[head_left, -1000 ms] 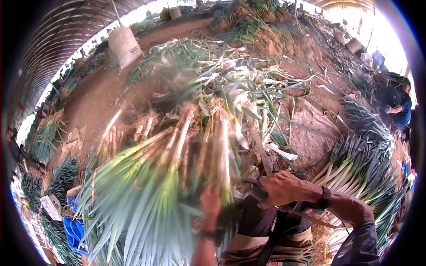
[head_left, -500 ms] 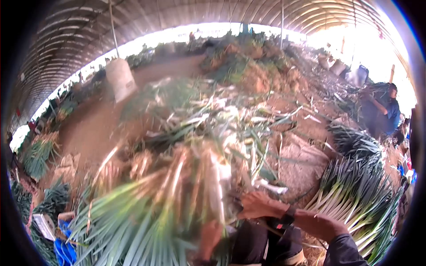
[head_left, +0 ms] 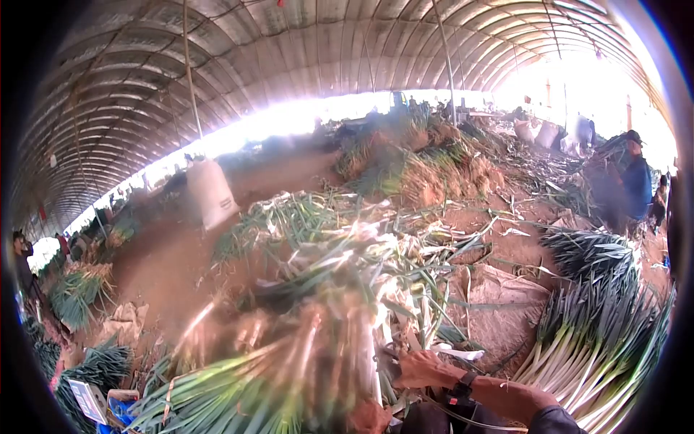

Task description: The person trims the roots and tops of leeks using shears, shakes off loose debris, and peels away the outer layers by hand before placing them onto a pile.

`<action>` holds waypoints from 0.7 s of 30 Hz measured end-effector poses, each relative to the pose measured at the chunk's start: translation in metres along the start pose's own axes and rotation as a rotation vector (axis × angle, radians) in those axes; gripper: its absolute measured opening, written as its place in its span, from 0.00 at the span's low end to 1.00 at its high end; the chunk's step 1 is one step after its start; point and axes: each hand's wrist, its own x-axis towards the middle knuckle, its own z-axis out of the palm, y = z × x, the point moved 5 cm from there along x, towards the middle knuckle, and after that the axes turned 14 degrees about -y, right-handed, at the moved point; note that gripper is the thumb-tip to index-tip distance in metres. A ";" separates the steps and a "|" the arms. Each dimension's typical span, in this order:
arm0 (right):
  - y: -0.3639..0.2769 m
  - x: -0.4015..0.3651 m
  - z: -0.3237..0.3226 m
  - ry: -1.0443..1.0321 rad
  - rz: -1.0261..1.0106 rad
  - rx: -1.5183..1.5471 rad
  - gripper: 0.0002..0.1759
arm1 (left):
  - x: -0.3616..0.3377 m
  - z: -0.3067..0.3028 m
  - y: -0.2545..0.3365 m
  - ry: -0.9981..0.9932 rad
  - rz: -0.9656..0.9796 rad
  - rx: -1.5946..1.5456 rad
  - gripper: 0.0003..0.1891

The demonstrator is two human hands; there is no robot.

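My right hand, with a dark watch on the wrist, is curled beside the white stalk of a green onion at the lower centre; its fingers are closed, and what they hold is hard to make out. Low at the bottom edge, my left hand shows only in part, next to the leaves, its fingers hidden. Left of both hands lies a large bundle of green onions with brown roots and leaves fanned toward me. Peeled onions with white stalks lie in a pile at the right.
Loose leaves and scraps are heaped ahead. Behind them stand a white sack and a root-covered onion pile. A person in blue is at the right. A flattened sack lies near my right hand; a box-like device is lower left.
The view has tilted up, so the scene sits lower in the frame. My right hand stays near the white stalks; my left hand shows less and lies closer to the right one.
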 end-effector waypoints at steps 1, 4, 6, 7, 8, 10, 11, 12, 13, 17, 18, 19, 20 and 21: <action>0.005 -0.002 0.005 0.019 0.029 0.045 0.42 | 0.001 0.001 -0.003 -0.008 0.021 -0.042 0.19; 0.018 -0.008 0.025 -0.034 0.030 0.069 0.40 | 0.005 0.003 -0.008 -0.028 0.077 -0.153 0.19; 0.008 -0.031 0.017 -0.053 0.057 0.010 0.40 | 0.006 0.003 -0.012 -0.038 0.112 -0.205 0.19; 0.011 -0.033 0.023 -0.007 -0.008 0.068 0.40 | 0.007 0.002 -0.015 -0.042 0.125 -0.235 0.19; 0.020 -0.033 0.037 0.040 -0.074 0.127 0.39 | 0.008 0.000 -0.017 -0.047 0.131 -0.276 0.19; 0.036 -0.029 0.061 0.084 -0.135 0.175 0.35 | 0.007 -0.001 -0.021 -0.061 0.128 -0.377 0.18; 0.037 -0.033 0.060 0.054 -0.117 0.146 0.38 | 0.006 -0.002 -0.021 -0.070 0.121 -0.454 0.17; 0.037 -0.037 0.060 0.023 -0.098 0.118 0.41 | 0.004 0.000 -0.024 -0.082 0.113 -0.531 0.16; 0.037 -0.043 0.060 -0.009 -0.080 0.092 0.44 | 0.001 0.003 -0.027 -0.095 0.102 -0.609 0.16; 0.038 -0.063 0.046 -0.050 0.030 0.158 0.44 | -0.009 0.001 -0.027 -0.132 0.049 -0.755 0.14; 0.031 -0.070 0.040 -0.034 0.043 0.164 0.43 | -0.010 0.000 -0.026 -0.138 0.027 -0.741 0.14; 0.028 -0.074 0.037 -0.020 0.058 0.172 0.42 | -0.010 -0.002 -0.026 -0.143 0.012 -0.725 0.14; 0.028 -0.073 0.040 -0.017 0.025 0.167 0.40 | -0.010 -0.003 -0.025 -0.147 -0.002 -0.706 0.14; 0.030 -0.069 0.047 -0.015 -0.007 0.161 0.39 | -0.010 -0.004 -0.024 -0.150 -0.016 -0.689 0.15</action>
